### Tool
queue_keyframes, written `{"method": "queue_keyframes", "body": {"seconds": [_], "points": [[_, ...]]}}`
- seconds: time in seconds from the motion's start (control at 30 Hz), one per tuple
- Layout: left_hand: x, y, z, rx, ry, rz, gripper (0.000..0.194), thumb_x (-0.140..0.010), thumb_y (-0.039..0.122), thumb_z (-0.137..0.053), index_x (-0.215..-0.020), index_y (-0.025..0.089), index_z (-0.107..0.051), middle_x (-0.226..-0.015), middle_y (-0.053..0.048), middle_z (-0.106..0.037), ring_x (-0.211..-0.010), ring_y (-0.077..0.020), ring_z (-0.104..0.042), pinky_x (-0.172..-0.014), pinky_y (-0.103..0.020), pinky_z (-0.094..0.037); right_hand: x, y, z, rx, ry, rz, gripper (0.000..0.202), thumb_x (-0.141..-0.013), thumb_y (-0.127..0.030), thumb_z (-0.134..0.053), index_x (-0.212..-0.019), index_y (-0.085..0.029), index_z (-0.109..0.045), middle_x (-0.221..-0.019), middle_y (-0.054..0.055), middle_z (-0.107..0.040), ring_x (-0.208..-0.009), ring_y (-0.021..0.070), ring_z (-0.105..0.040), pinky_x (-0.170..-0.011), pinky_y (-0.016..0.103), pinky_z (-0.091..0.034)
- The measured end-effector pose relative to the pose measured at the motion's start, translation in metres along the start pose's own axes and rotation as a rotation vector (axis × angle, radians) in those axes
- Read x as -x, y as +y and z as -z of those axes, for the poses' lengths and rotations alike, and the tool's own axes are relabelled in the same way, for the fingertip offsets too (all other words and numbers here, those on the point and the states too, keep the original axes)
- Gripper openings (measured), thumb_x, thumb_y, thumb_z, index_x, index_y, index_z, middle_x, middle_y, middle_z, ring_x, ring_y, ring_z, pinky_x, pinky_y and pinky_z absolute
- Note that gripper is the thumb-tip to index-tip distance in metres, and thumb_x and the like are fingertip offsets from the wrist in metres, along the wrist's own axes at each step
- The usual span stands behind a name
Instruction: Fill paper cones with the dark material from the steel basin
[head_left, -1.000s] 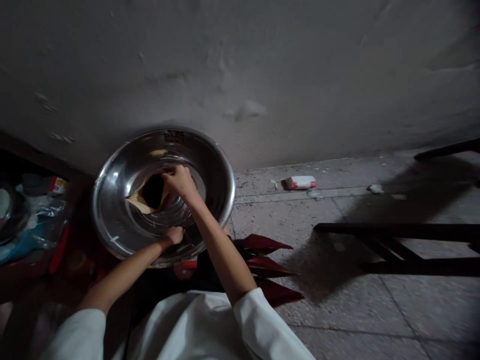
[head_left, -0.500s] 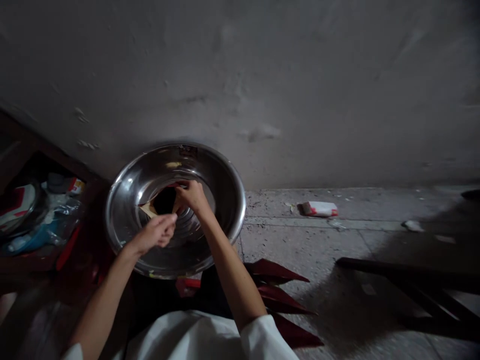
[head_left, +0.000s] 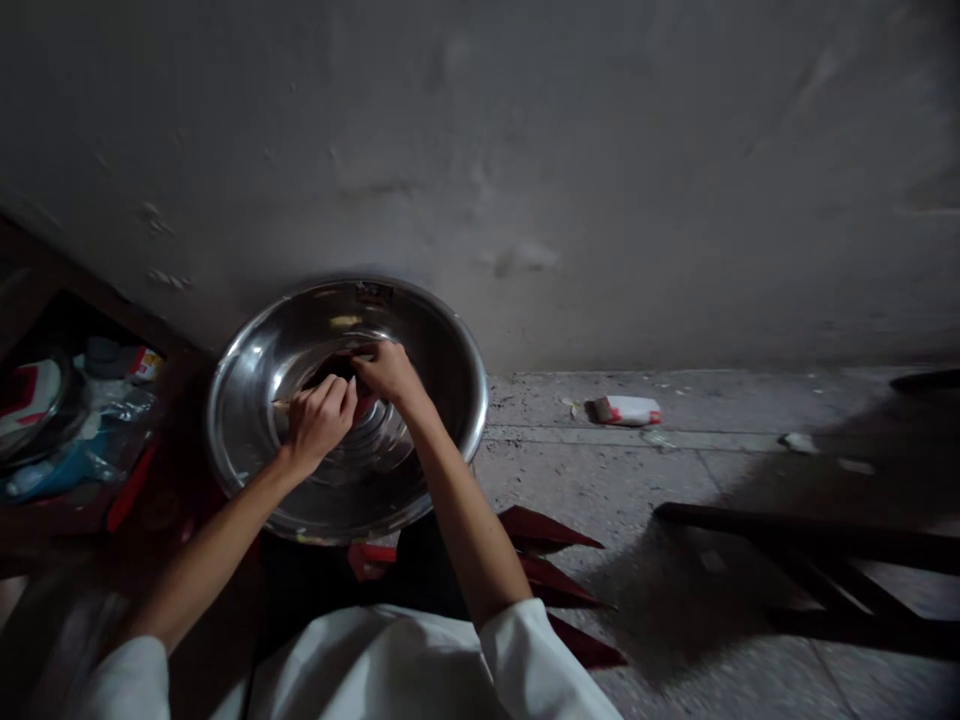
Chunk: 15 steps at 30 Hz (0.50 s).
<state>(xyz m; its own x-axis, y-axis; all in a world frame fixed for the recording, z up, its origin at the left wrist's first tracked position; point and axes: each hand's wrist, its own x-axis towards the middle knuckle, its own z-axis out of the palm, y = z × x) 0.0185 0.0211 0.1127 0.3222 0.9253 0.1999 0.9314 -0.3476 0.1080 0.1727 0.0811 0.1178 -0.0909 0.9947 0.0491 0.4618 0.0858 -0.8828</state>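
A large shiny metal basin [head_left: 247,440] stands against the wall. Over its middle, both hands meet at a dark reddish sheet-like piece [head_left: 335,366], mostly covered by the fingers. My left hand [head_left: 319,415] is closed on its near side, back of the hand up. My right hand [head_left: 384,370] pinches its right edge with bent fingers. A small pale corner pokes out left of my left hand. Yellowish bits [head_left: 345,322] lie on the basin's far inner wall.
Dark red folded pointed pieces [head_left: 551,530] stick out right of my right forearm. A white and red packet [head_left: 628,410] lies on the floor by the wall. Dark wooden legs [head_left: 795,535] stand at the right. A shelf at the left holds plastic bags [head_left: 112,430] and containers.
My left hand has moved up and closed onto the piece, beside my right hand. Less of the pale and dark piece shows. The view has shifted slightly.
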Motion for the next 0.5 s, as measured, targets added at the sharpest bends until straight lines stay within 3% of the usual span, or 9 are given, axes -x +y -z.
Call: {"method": "queue_keyframes", "body": {"seconds": [0.1, 0.17, 0.2, 0.3, 0.37, 0.43, 0.5], "points": [[0.023, -0.010, -0.021, 0.204, -0.211, -0.463, 0.032, -0.101, 0.032, -0.041, -0.089, 0.021, -0.069, -0.088, -0.010, -0.070, -0.091, -0.0222, -0.067, -0.090, -0.040, -0.051, -0.004, 0.006, -0.001, -0.031, 0.011, -0.001, 0.029, -0.086, -0.019, -0.061, -0.109, -0.017, -0.078, -0.109, 0.009, -0.078, -0.101, 0.0208, -0.073, -0.088, 0.026, -0.053], [0.035, -0.017, -0.045, 0.310, -0.439, -0.733, 0.028, -0.100, 0.026, -0.043, -0.106, 0.025, -0.070, -0.102, -0.009, -0.073, -0.100, -0.0203, -0.068, -0.095, -0.039, -0.052, -0.006, 0.009, -0.001, -0.044, 0.018, -0.015, 0.029, -0.086, -0.018, -0.061, -0.109, -0.015, -0.078, -0.108, 0.009, -0.078, -0.098, 0.0203, -0.073, -0.087, 0.026, -0.053], [0.039, -0.021, -0.059, 0.317, -0.525, -0.794, 0.032, -0.100, 0.022, -0.042, -0.118, 0.025, -0.068, -0.113, -0.009, -0.072, -0.107, -0.0199, -0.067, -0.099, -0.038, -0.051, -0.007, 0.010, -0.001, -0.055, 0.022, -0.022, 0.028, -0.086, -0.018, -0.061, -0.109, -0.015, -0.078, -0.107, 0.009, -0.078, -0.097, 0.0200, -0.073, -0.087, 0.026, -0.053], [0.042, -0.036, -0.105, 0.217, -0.625, -0.761, 0.050, -0.099, 0.013, -0.037, -0.147, 0.019, -0.049, -0.145, -0.012, -0.057, -0.134, -0.0214, -0.053, -0.113, -0.039, -0.040, -0.007, 0.012, 0.000, -0.086, 0.030, -0.033, 0.027, -0.086, -0.017, -0.062, -0.108, -0.017, -0.079, -0.108, 0.007, -0.078, -0.100, 0.0197, -0.073, -0.089, 0.026, -0.052], [0.040, -0.048, -0.133, 0.158, -0.643, -0.713, 0.053, -0.101, 0.020, -0.042, -0.154, 0.016, -0.040, -0.158, -0.013, -0.042, -0.149, -0.0249, -0.035, -0.122, -0.044, -0.027, -0.007, 0.013, 0.002, -0.094, 0.028, -0.030, 0.027, -0.086, -0.017, -0.063, -0.107, -0.017, -0.079, -0.109, 0.007, -0.078, -0.103, 0.0198, -0.072, -0.091, 0.025, -0.052], [0.040, -0.059, -0.153, 0.141, -0.683, -0.681, 0.057, -0.100, 0.031, -0.051, -0.154, 0.016, -0.039, -0.163, -0.014, -0.032, -0.155, -0.0291, -0.019, -0.125, -0.050, -0.016, -0.006, 0.016, 0.003, -0.098, 0.019, -0.026, 0.027, -0.086, -0.017, -0.063, -0.108, -0.017, -0.079, -0.109, 0.007, -0.078, -0.104, 0.0199, -0.072, -0.092, 0.025, -0.051], [0.043, -0.064, -0.163, 0.178, -0.748, -0.618, 0.056, -0.099, 0.032, -0.054, -0.151, 0.016, -0.044, -0.163, -0.014, -0.031, -0.155, -0.0307, -0.015, -0.124, -0.052, -0.012, -0.006, 0.019, 0.005, -0.108, -0.004, -0.044, 0.028, -0.087, -0.018, -0.063, -0.109, -0.018, -0.079, -0.105, 0.006, -0.079, -0.100, 0.0194, -0.073, -0.091, 0.026, -0.052]]}}
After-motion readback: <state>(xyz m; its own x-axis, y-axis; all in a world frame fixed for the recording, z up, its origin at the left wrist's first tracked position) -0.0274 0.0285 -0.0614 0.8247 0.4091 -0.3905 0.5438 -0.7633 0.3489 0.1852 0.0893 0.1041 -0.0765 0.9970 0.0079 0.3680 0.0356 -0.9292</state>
